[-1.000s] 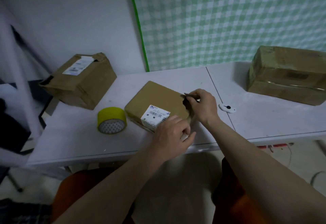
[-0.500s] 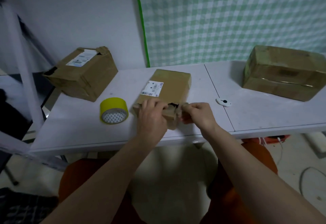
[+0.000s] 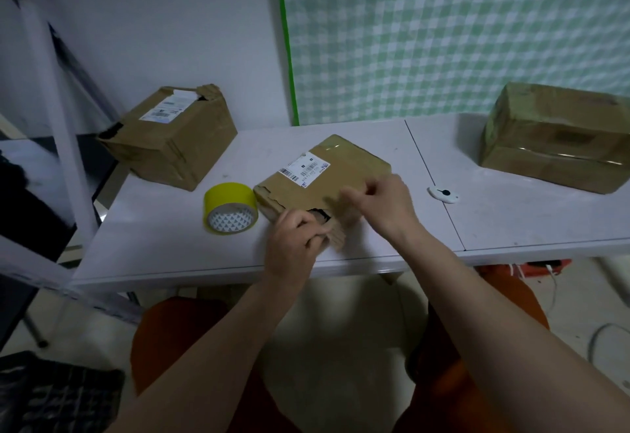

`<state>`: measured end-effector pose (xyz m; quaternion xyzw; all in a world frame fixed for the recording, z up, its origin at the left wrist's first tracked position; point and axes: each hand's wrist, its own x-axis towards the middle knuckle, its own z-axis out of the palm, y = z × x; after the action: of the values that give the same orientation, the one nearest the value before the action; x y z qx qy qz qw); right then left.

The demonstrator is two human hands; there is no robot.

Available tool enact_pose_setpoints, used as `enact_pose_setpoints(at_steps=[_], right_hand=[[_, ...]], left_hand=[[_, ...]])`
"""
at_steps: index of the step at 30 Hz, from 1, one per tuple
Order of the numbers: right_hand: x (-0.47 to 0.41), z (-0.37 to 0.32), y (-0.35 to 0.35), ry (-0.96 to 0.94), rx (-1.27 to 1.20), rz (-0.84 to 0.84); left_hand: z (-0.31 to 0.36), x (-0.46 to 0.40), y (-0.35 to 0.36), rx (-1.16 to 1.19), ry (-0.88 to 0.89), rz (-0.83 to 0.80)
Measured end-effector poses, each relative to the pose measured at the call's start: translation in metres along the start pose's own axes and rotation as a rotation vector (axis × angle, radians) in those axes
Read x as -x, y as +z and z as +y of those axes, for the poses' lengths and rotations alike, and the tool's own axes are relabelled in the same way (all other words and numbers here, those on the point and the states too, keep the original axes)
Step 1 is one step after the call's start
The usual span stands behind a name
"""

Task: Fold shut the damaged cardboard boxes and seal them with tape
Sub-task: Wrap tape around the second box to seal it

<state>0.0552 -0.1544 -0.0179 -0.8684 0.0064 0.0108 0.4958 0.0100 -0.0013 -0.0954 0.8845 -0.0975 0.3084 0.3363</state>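
A flat brown cardboard box (image 3: 327, 173) with a white shipping label lies in the middle of the white table (image 3: 163, 238), its torn end toward me. My left hand (image 3: 295, 238) grips the ragged flap at that torn end, fingers curled round the cardboard. My right hand (image 3: 381, 204) pinches the box's top edge just to the right of the dark gap. A yellow tape roll (image 3: 230, 207) stands on edge right beside the box's left corner.
A damaged brown box (image 3: 170, 139) with a torn top sits at the table's far left corner. Another box (image 3: 555, 136), wrapped in glossy tape, rests at the far right. A small white cutter (image 3: 442, 194) lies right of my hands. A white post (image 3: 58, 115) rises at the left.
The flat box has been turned further, its far end swinging to the right. My right hand has risen onto the box's top edge; my left hand has dropped lower onto the torn flap.
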Motion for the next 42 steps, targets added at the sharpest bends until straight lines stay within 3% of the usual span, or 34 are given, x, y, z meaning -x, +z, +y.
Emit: enact_pose_setpoints(at_steps=[5,13,23,32,37,42], right_hand=[[-0.011,-0.021,0.035,-0.24,0.674,-0.206],[-0.015,-0.026,0.053,-0.331,0.976,-0.178],[-0.003,-0.017,0.038,-0.436,0.854,-0.157],[-0.008,-0.017,0.045,-0.412,0.864,-0.181],[-0.016,-0.02,0.05,-0.536,0.958,-0.182],[-0.015,-0.009,0.051,-0.683,0.899,-0.1]], left_hand=[[0.002,0.003,-0.001,0.001,-0.039,0.05],[0.004,0.005,-0.001,-0.048,-0.046,0.056],[-0.003,0.007,-0.002,0.076,-0.059,0.056],[-0.004,0.011,-0.001,0.071,-0.051,0.077],[-0.007,0.012,0.0,0.095,-0.023,0.092],[-0.01,0.011,0.001,0.121,-0.015,0.095]])
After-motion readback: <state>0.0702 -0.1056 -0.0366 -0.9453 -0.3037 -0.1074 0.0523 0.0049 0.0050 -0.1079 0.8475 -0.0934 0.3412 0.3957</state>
